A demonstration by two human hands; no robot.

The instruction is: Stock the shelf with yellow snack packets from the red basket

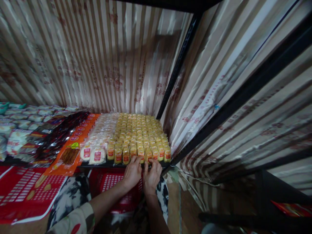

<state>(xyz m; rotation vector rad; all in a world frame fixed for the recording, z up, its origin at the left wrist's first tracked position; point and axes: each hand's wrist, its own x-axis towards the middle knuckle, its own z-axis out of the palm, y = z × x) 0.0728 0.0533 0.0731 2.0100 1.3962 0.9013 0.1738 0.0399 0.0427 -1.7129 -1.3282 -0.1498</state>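
Rows of small yellow snack packets (138, 133) with red labels fill the right part of a dark shelf (102, 165). My left hand (132, 173) and my right hand (152, 175) rest side by side at the shelf's front edge. Their fingers curl onto the front row of yellow packets, and both hands look closed around packets there. White packets (97, 155) with red labels stand in rows just left of the yellow ones.
Orange packs (73, 151), dark packs (56, 136) and pale green-edged packs (21, 120) lie further left on the shelf. A red plastic basket (114, 185) sits below the shelf, a red printed box (24, 191) at lower left. Striped paper lines the back and right walls behind black rack bars (177, 65).
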